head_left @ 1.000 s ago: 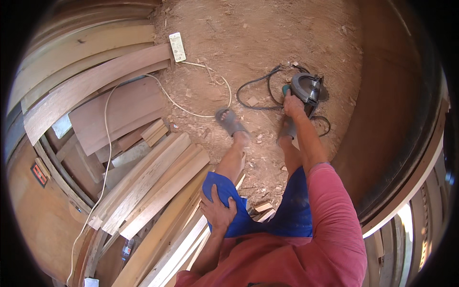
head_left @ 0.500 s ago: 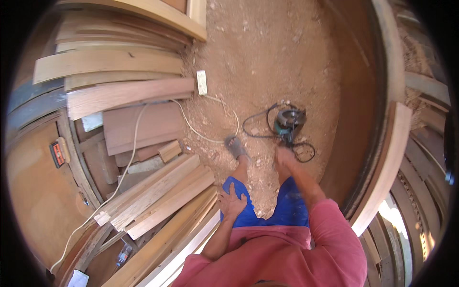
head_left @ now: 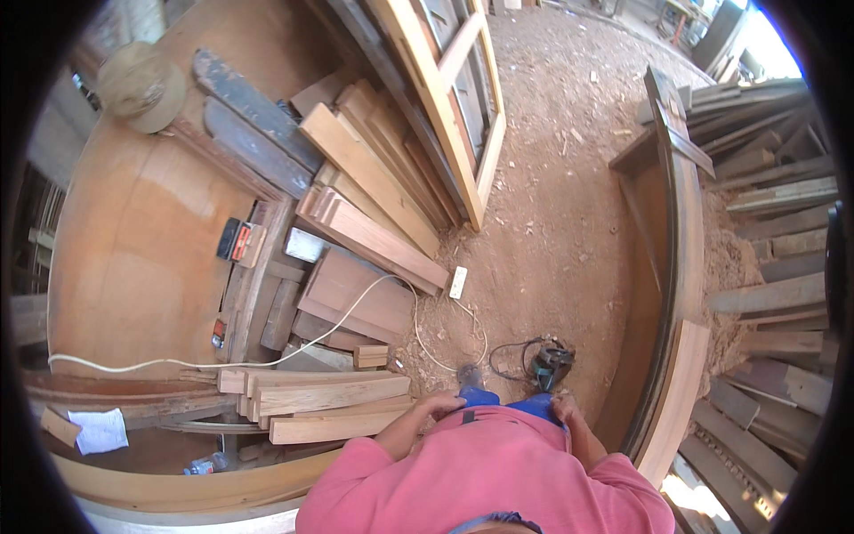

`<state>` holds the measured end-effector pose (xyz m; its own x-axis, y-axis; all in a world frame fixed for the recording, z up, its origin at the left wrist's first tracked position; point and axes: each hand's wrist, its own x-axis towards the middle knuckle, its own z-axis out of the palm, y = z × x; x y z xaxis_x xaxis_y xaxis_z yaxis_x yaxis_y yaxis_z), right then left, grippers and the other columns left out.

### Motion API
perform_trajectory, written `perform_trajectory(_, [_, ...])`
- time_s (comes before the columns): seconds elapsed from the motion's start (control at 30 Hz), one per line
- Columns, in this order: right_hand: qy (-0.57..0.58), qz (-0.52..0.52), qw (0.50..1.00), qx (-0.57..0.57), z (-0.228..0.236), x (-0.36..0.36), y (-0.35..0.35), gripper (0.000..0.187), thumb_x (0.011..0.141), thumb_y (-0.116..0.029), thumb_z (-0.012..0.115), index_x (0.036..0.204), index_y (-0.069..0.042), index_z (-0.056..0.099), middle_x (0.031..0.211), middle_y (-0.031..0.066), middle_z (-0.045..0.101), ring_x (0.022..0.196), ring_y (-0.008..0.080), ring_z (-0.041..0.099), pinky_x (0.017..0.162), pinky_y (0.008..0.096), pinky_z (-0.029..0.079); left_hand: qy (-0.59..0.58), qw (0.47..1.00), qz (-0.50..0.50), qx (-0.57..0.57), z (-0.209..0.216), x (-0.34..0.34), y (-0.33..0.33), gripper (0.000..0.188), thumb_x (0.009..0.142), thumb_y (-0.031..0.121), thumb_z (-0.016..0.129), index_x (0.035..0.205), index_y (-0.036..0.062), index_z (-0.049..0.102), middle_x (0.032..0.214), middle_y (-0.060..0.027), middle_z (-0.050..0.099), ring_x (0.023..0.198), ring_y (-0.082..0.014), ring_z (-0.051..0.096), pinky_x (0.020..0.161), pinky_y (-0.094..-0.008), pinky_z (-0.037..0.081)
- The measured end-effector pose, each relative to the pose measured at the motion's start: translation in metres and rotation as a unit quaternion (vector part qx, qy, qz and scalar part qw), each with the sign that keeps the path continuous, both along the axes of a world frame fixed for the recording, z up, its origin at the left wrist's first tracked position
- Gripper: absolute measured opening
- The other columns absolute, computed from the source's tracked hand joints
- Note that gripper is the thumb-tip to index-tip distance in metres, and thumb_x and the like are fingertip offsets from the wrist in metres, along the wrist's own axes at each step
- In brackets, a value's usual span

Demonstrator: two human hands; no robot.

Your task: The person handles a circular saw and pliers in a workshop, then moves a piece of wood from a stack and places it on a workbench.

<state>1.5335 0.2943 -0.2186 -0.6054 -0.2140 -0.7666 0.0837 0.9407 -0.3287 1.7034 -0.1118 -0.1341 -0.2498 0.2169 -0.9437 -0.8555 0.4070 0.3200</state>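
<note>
Right hand (head_left: 562,409) has drawn back from the circular saw (head_left: 550,366), whose grip it held a second ago, and is now at the right thigh of the blue shorts (head_left: 534,407). Left hand (head_left: 439,403) rests on the left thigh, as before. Both hands are small and partly turned from view, so I cannot tell whether the fingers are spread or pressed together; no tool shows in either.

Circular saw (dark, with some teal on its body) lies on the dirt floor (head_left: 569,222) just beyond the right knee, its black cord (head_left: 516,343) looped to its left. Left of that is the grey sandal (head_left: 469,374) on the left foot. A white power strip (head_left: 458,283) lies farther off, and a white cord (head_left: 178,364) runs across the left side.

Pale boards (head_left: 329,396) are stacked near the left hand, with a plastic bottle (head_left: 206,464) and a sheet of paper (head_left: 98,430) farther left. A wooden frame (head_left: 427,98) stands at the far left of the floor; a cap (head_left: 142,86) sits at the far left edge. Along the right stands a long brown panel (head_left: 633,311), with a pile of planks (head_left: 774,294) beyond it.
</note>
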Motion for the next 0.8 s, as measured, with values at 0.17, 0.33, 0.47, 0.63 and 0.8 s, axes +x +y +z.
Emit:
perform_trajectory(0.17, [0.094, -0.131, 0.985, -0.068, 0.056, -0.038, -0.045, 0.039, 0.086, -0.027, 0.054, 0.101, 0.004, 0.072, 0.096, 0.0265, 0.072, 0.094, 0.0328, 0.071, 0.086, 0.0402, 0.053, -0.001, 0.956, 0.292, 0.011, 0.021, 0.02, -0.051, 0.043, 0.098, 0.042, 0.047, 0.132, 0.0157, 0.048, 0.109, -0.0233, 0.068, 0.068, -0.0226, 0.067, 0.058, -0.0402, 0.056])
perform_trajectory(0.33, [0.18, 0.048, 0.982, -0.021, 0.049, -0.106, -0.035, 0.047, 0.086, -0.034, 0.053, 0.103, 0.006, 0.071, 0.101, 0.0307, 0.069, 0.1, 0.0375, 0.07, 0.087, 0.0427, 0.052, 0.107, 0.864, 0.493, -0.011, -0.074, 0.031, -0.061, 0.031, 0.098, 0.032, 0.051, 0.122, 0.0115, 0.054, 0.09, -0.0133, 0.067, 0.054, -0.0165, 0.057, 0.042, -0.0311, 0.042])
perform_trajectory(0.47, [0.155, 0.006, 0.988, 0.001, 0.102, -0.142, -0.1, 0.034, 0.092, -0.029, 0.052, 0.102, -0.002, 0.071, 0.102, 0.023, 0.071, 0.098, 0.0406, 0.067, 0.08, 0.0454, 0.052, 0.074, 0.835, 0.544, 0.014, -0.082, 0.051, -0.053, 0.026, 0.095, 0.028, 0.054, 0.111, 0.0075, 0.061, 0.068, -0.0065, 0.06, 0.05, -0.0156, 0.052, 0.037, -0.0305, 0.034])
perform_trajectory(0.63, [-0.053, -0.164, 0.866, -0.469, 0.262, -0.187, -0.28, 0.039, 0.1, -0.034, 0.056, 0.11, 0.002, 0.068, 0.095, 0.0099, 0.069, 0.078, 0.018, 0.064, 0.067, 0.0327, 0.051, 0.194, 0.894, 0.335, -0.224, -0.088, 0.092, -0.036, 0.024, 0.092, 0.031, 0.056, 0.096, 0.0093, 0.066, 0.064, -0.0068, 0.06, 0.053, -0.0187, 0.058, 0.043, -0.0339, 0.042])
perform_trajectory(0.8, [-0.067, 0.062, 0.7, -0.708, 0.464, -0.239, -0.365, 0.065, 0.098, -0.039, 0.06, 0.141, 0.009, 0.046, 0.123, 0.0217, 0.066, 0.115, 0.0277, 0.063, 0.105, 0.0413, 0.046, 0.019, 0.881, 0.428, -0.201, -0.046, 0.021, -0.032, 0.029, 0.09, 0.033, 0.057, 0.1, 0.0081, 0.068, 0.078, -0.0125, 0.067, 0.065, -0.0233, 0.068, 0.054, -0.0388, 0.053])
